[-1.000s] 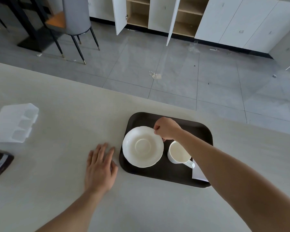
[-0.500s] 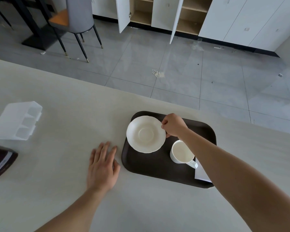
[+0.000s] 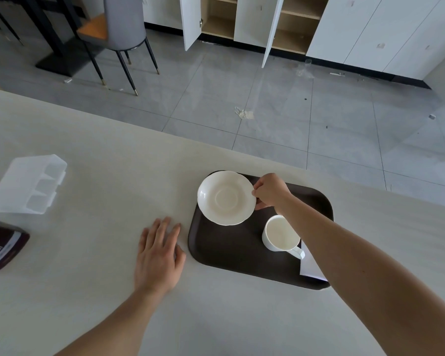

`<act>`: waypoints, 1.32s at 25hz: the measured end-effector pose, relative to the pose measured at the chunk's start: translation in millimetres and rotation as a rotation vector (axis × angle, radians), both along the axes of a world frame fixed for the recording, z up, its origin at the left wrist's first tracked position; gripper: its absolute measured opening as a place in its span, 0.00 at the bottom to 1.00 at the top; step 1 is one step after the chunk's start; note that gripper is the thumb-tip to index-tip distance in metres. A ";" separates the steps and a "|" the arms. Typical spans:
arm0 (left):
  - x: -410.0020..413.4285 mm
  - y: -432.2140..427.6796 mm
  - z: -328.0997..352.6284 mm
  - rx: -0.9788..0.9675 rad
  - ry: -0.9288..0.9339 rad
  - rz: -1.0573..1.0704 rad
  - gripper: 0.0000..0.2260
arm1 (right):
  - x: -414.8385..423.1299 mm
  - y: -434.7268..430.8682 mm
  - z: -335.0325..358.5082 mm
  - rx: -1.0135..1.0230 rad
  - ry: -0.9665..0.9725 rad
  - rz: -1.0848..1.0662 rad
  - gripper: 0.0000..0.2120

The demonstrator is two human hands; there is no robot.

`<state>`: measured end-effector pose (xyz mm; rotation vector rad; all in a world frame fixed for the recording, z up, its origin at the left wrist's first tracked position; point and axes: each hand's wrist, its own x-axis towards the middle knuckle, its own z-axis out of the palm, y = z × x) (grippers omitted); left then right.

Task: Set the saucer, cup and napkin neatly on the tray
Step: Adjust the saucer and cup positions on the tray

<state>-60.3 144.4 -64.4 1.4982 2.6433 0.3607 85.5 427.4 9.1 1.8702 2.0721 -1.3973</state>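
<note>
I see the tray [image 3: 231,255] on the table [image 3: 108,155], right of centre. The saucer [image 3: 226,198] sits over its far-left corner, pinched at its right rim by the right hand [image 3: 269,191]. The cup [image 3: 281,234] stands on the tray nearer me and right of the saucer — the napkin [image 3: 309,265] lies at the tray's near-right edge, partly under my forearm. The left hand [image 3: 158,255] rests flat on the table just left of the tray. Far left — a plastic container [image 3: 27,183], with a packet [image 3: 3,249] nearer me.
</note>
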 end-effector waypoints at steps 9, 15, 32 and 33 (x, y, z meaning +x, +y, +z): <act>0.0 0.5 1.5 -0.003 0.001 -0.002 0.23 | -1.4 -0.6 1.9 -0.142 0.057 -0.086 0.06; -0.4 0.5 0.5 -0.003 0.002 -0.005 0.23 | -0.4 -4.4 6.8 -0.159 0.080 -0.070 0.07; -0.8 -0.3 -4.5 0.020 0.012 -0.004 0.23 | 7.8 -5.6 12.9 -0.264 0.142 -0.113 0.06; -1.1 -0.6 -4.4 0.021 0.012 -0.003 0.23 | 12.2 -3.6 16.1 -0.253 0.145 -0.104 0.06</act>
